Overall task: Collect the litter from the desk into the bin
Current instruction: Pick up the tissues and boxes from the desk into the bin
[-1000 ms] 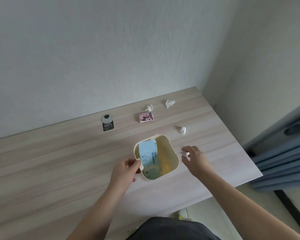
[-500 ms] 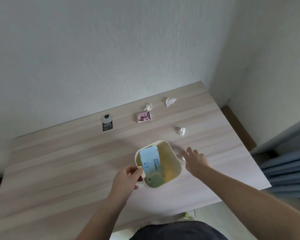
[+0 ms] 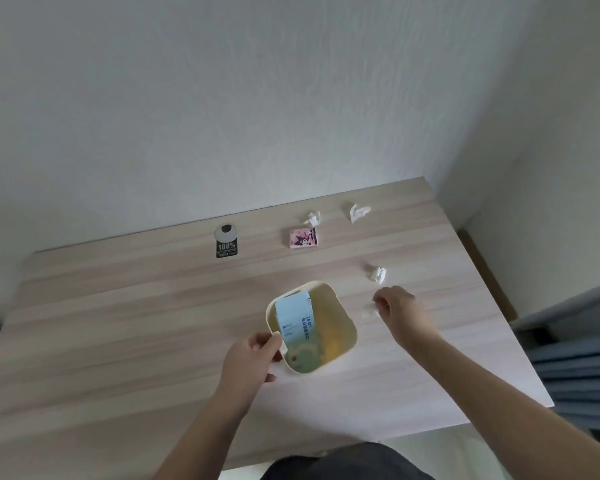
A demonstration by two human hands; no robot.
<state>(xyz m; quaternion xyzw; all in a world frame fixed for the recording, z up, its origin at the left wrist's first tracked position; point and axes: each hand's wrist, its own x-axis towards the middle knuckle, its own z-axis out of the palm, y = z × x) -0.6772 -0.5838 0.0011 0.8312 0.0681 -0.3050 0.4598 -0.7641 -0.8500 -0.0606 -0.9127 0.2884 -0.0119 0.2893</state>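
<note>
Now the left hand (image 3: 248, 362) grips the cream plastic bin (image 3: 311, 327) by its near-left rim, mid-bench. The right hand (image 3: 397, 311), fingers curled, pinches a small white paper scrap (image 3: 368, 312) beside the bin; it should lift cleanly and release over the opening. A second ago those fingers lay spread.

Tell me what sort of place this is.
Probably a plain bedroom or study corner: a wooden desk against bare white walls, blue curtains at the right, and a small desktop bin.
</note>
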